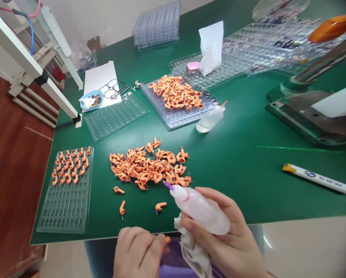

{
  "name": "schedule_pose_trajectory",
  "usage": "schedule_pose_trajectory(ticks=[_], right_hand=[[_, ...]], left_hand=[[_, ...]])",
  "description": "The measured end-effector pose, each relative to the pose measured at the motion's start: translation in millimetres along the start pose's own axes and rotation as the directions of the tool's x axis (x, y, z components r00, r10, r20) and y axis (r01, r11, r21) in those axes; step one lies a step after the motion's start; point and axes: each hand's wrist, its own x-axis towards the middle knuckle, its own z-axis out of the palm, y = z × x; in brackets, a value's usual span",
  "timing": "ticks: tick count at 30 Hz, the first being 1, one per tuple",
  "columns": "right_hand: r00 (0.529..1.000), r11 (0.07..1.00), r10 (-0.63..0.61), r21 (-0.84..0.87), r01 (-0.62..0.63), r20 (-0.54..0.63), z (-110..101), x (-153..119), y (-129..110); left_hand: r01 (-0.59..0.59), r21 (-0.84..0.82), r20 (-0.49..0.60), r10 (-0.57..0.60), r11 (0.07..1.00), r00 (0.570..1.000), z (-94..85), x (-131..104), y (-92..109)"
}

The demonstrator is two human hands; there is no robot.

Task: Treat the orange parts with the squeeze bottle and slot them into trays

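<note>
My right hand [227, 235] is closed around a translucent squeeze bottle [203, 208] with a purple nozzle, tilted up to the left. A crumpled white cloth [194, 251] is held in the same hand, below the bottle. At the table's front edge, my left hand [139, 251] is closed, with a bit of an orange earbud-shaped part [167, 240] showing at its fingertips. Most of that part is hidden. Beyond both hands lies a heap of similar orange parts [146, 166] with thin wire ends, and a few loose ones [160, 206] lie nearer.
At left, a clear compartment tray [65, 212] holds rows of orange parts. Farther back are another tray [116, 116], a tray piled with orange parts [171, 122] and a second bottle [210, 119]. A white marker [320, 178] and a metal stand [294, 119] occupy the right.
</note>
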Motion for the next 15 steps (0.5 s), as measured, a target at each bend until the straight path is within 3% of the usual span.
schedule_pose_trajectory(ticks=[2,4,6,8,11,13,15], right_hand=[[0.982,0.978,-0.187,-0.09,0.187,0.013,4.6,4.6,-4.6],[0.925,0.914,-0.354,-0.158,0.374,0.138,9.6,9.4,-7.5],[0.85,0.832,-0.451,-0.217,0.51,0.271,12.4,15.3,-8.3],[0.821,0.769,-0.493,-0.297,0.566,0.289,11.0,22.3,-7.4],[0.881,0.807,-0.452,-0.356,0.471,0.141,2.1,31.3,-3.8],[0.937,0.888,-0.349,-0.319,0.332,0.004,-5.5,33.4,-0.7],[0.976,0.949,-0.208,-0.254,0.187,-0.059,-11.6,30.8,2.6]], left_hand=[[-0.035,0.062,0.012,0.034,0.997,0.999,1.9,1.1,3.3],[-0.072,0.095,-0.025,0.074,0.993,0.997,3.7,1.0,5.5],[-0.114,0.11,-0.06,0.121,0.987,0.991,4.0,0.1,6.0],[-0.13,0.119,-0.052,0.137,0.984,0.989,2.6,-0.7,5.0],[-0.108,0.1,-0.041,0.112,0.989,0.993,0.0,-1.1,2.6],[-0.083,0.071,-0.058,0.088,0.994,0.994,0.0,-1.1,1.4],[-0.052,0.041,-0.073,0.055,0.998,0.996,1.6,-1.7,0.7]])
